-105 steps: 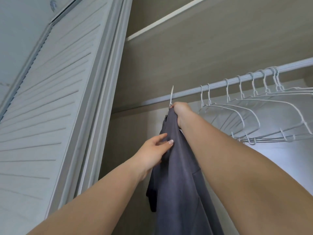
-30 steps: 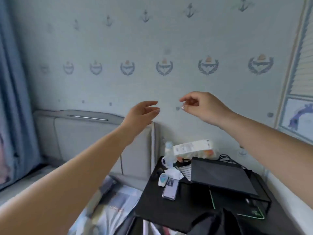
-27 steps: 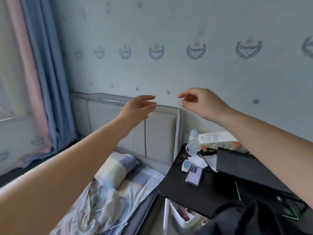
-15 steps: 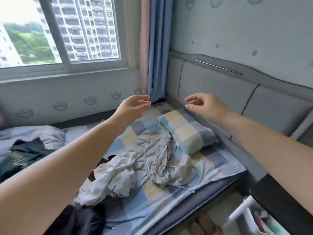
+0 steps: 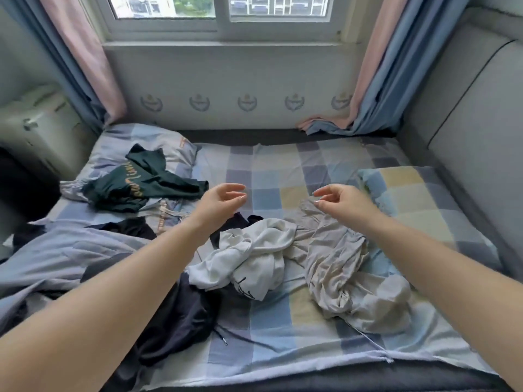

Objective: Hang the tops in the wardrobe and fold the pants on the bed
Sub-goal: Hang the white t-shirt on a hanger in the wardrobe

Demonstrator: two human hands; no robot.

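Far left on the bed (image 5: pixel 283 168) lies a dark green top (image 5: pixel 135 183); my left hand (image 5: pixel 219 200) hovers over the sheet, fingers loosely apart, holding nothing. Near centre sit a white garment (image 5: pixel 252 256) and a beige one (image 5: pixel 342 267), and my right hand (image 5: pixel 346 203) hangs above the beige, fingers relaxed and empty, probably choosing what to lift.

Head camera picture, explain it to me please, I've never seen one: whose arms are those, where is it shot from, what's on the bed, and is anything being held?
The camera sits on a person's head, looking forward and down, so the arms are the wearer's own. The left hand and right hand reach out over a checked bed, fingers loose, holding nothing. On the bed lie crumpled clothes: a dark green garment, a white garment, a beige garment and a dark navy garment. A checked pillow lies at the right, below a window.
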